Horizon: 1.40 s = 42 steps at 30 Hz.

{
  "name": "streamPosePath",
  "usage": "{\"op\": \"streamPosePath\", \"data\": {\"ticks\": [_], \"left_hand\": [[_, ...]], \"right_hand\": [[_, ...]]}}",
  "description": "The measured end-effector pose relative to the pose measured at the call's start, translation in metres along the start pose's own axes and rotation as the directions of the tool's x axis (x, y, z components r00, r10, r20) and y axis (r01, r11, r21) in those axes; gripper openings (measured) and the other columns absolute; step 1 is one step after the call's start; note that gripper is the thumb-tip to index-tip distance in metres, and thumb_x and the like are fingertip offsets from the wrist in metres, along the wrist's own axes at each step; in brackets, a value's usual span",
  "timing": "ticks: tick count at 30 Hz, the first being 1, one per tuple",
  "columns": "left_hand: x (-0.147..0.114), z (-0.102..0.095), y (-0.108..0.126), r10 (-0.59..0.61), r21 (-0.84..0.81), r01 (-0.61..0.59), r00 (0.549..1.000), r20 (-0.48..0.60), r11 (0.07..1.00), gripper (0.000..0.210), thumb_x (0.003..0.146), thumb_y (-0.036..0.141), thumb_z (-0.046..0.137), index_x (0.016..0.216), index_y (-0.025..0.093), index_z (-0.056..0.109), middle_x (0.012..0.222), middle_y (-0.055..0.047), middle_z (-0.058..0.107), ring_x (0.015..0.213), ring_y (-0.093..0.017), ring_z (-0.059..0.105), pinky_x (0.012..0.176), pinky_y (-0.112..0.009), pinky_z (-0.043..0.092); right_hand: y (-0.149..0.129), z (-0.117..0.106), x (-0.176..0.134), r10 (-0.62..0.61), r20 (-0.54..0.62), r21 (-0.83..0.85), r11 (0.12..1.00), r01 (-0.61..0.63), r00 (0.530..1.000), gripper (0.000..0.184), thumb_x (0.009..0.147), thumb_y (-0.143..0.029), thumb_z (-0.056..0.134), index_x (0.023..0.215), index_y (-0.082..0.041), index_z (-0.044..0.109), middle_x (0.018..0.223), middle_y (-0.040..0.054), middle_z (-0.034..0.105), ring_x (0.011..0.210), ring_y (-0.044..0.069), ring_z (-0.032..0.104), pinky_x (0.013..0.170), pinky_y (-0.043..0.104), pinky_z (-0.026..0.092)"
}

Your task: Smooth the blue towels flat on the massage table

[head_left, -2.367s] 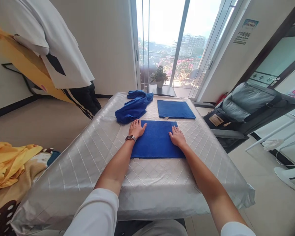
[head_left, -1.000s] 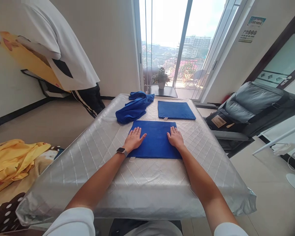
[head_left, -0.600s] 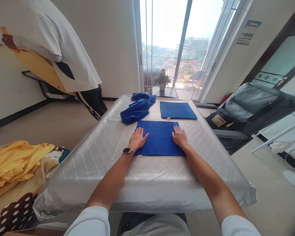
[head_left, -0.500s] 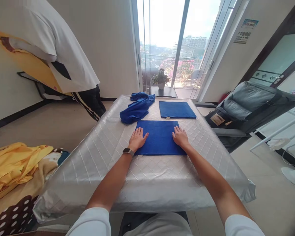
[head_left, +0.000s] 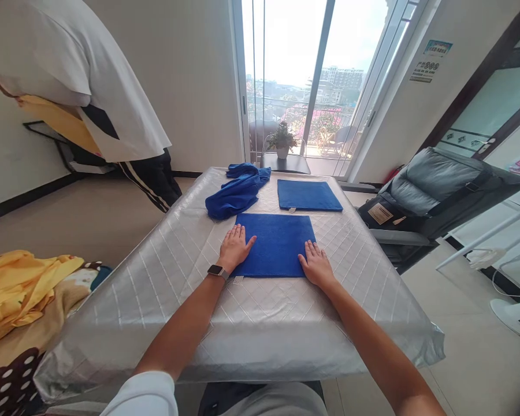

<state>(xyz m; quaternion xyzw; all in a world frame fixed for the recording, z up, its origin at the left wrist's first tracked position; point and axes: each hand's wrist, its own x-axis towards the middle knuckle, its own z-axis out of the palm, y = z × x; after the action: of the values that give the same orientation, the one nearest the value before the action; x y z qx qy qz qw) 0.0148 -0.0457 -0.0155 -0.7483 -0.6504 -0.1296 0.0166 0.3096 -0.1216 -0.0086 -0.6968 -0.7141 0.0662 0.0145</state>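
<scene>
A folded blue towel (head_left: pixel 277 245) lies flat on the silver quilted tablecloth (head_left: pixel 260 335), with a small white tag at its near left edge. My left hand (head_left: pixel 235 247) rests open on the towel's left side, fingers stretched out; a watch is on that wrist. On the right side, my right hand (head_left: pixel 315 263) lies flat with its fingers extended over the towel's edge. Behind it sits another folded blue towel (head_left: pixel 309 195), also with a white tag. A crumpled blue towel (head_left: pixel 238 190) lies to the far left of the table.
At the left a person (head_left: pixel 112 92) in a white shirt stands with yellow cloth. Yellow fabric (head_left: pixel 26 289) is heaped at the left of the table. A dark recliner (head_left: pixel 433 190) stands at the right, and a potted plant (head_left: pixel 282 141) beyond the table.
My right hand has slid nearer to me along the towel's right edge. My left hand stays on the left side. The person at the left has shifted slightly, lowering the yellow cloth.
</scene>
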Motion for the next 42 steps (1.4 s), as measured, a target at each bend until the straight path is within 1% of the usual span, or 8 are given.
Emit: {"op": "streamPosePath", "data": {"ticks": [4, 8, 12, 15, 22, 26, 36, 42], "left_hand": [[-0.014, -0.006, 0.040, 0.206, -0.046, -0.206, 0.979, -0.012, 0.977, 0.076, 0.106, 0.058, 0.020, 0.155, 0.005, 0.043, 0.163, -0.019, 0.039, 0.154, -0.028, 0.032, 0.127, -0.043, 0.024], [-0.035, 0.003, 0.104, 0.507, -0.110, -0.503, 0.862, 0.013, 0.857, 0.074, 0.106, 0.060, 0.020, 0.157, 0.012, 0.041, 0.164, -0.013, 0.038, 0.156, -0.024, 0.028, 0.128, -0.040, 0.020], [-0.046, 0.012, 0.135, 0.552, -0.156, -0.538, 0.831, 0.066, 0.828, 0.076, 0.106, 0.060, 0.015, 0.159, 0.011, 0.036, 0.166, -0.013, 0.035, 0.156, -0.023, 0.026, 0.129, -0.042, 0.018], [-0.046, 0.010, 0.121, 0.498, -0.148, -0.482, 0.860, 0.108, 0.864, 0.078, 0.105, 0.063, 0.015, 0.160, 0.012, 0.034, 0.167, -0.013, 0.032, 0.157, -0.024, 0.023, 0.129, -0.043, 0.016], [-0.065, -0.005, 0.038, 0.344, -0.072, -0.337, 0.921, 0.181, 0.939, 0.079, 0.103, 0.066, 0.020, 0.163, 0.015, 0.029, 0.169, -0.010, 0.026, 0.158, -0.023, 0.020, 0.129, -0.043, 0.013], [-0.081, -0.008, 0.006, 0.243, -0.033, -0.241, 0.956, 0.167, 0.970, 0.079, 0.104, 0.063, 0.019, 0.163, 0.012, 0.028, 0.170, -0.011, 0.024, 0.158, -0.024, 0.018, 0.129, -0.043, 0.013], [-0.085, -0.008, 0.002, 0.210, -0.050, -0.204, 0.962, 0.172, 0.978, 0.081, 0.103, 0.064, 0.021, 0.162, 0.009, 0.028, 0.169, -0.014, 0.023, 0.158, -0.027, 0.019, 0.129, -0.045, 0.014], [-0.085, -0.006, 0.001, 0.217, -0.073, -0.208, 0.965, 0.151, 0.975, 0.079, 0.103, 0.064, 0.025, 0.162, 0.012, 0.030, 0.169, -0.013, 0.025, 0.158, -0.029, 0.021, 0.129, -0.048, 0.016]], "right_hand": [[-0.002, 0.000, 0.000, 0.002, -0.008, 0.016, 1.000, -0.002, 1.000, 0.069, 0.108, -0.049, 0.020, 0.165, -0.011, 0.019, 0.173, 0.0070, 0.015, 0.160, 0.023, 0.011, 0.128, 0.045, 0.012], [-0.002, 0.000, -0.002, -0.005, -0.015, 0.014, 1.000, 0.006, 1.000, 0.068, 0.108, -0.048, 0.021, 0.165, -0.012, 0.020, 0.172, 0.0073, 0.016, 0.159, 0.024, 0.013, 0.128, 0.045, 0.011], [-0.001, -0.002, -0.004, -0.024, -0.018, 0.014, 1.000, 0.024, 1.000, 0.066, 0.108, -0.044, 0.021, 0.165, -0.010, 0.021, 0.172, 0.0074, 0.015, 0.159, 0.024, 0.013, 0.128, 0.044, 0.012], [-0.002, -0.003, -0.005, -0.010, -0.022, 0.038, 0.999, 0.011, 1.000, 0.066, 0.108, -0.046, 0.021, 0.165, -0.010, 0.022, 0.172, 0.0071, 0.017, 0.159, 0.024, 0.014, 0.128, 0.044, 0.011], [-0.002, 0.000, -0.003, -0.010, -0.024, 0.037, 0.999, 0.011, 1.000, 0.068, 0.108, -0.048, 0.021, 0.165, -0.012, 0.021, 0.172, 0.0069, 0.016, 0.159, 0.023, 0.013, 0.128, 0.045, 0.012], [-0.001, 0.001, -0.001, -0.008, -0.018, 0.028, 1.000, 0.008, 1.000, 0.068, 0.108, -0.048, 0.021, 0.165, -0.012, 0.021, 0.173, 0.0069, 0.015, 0.159, 0.023, 0.013, 0.128, 0.046, 0.012], [-0.002, -0.003, -0.002, 0.003, 0.016, -0.018, 1.000, -0.002, 1.000, 0.069, 0.107, -0.048, 0.020, 0.166, -0.012, 0.017, 0.173, 0.0062, 0.013, 0.160, 0.023, 0.011, 0.128, 0.045, 0.012], [0.003, -0.021, 0.010, -0.027, 0.115, -0.075, 0.997, 0.036, 0.993, 0.068, 0.107, -0.050, 0.021, 0.165, -0.015, 0.024, 0.172, 0.0069, 0.018, 0.159, 0.027, 0.015, 0.127, 0.051, 0.012]]}}
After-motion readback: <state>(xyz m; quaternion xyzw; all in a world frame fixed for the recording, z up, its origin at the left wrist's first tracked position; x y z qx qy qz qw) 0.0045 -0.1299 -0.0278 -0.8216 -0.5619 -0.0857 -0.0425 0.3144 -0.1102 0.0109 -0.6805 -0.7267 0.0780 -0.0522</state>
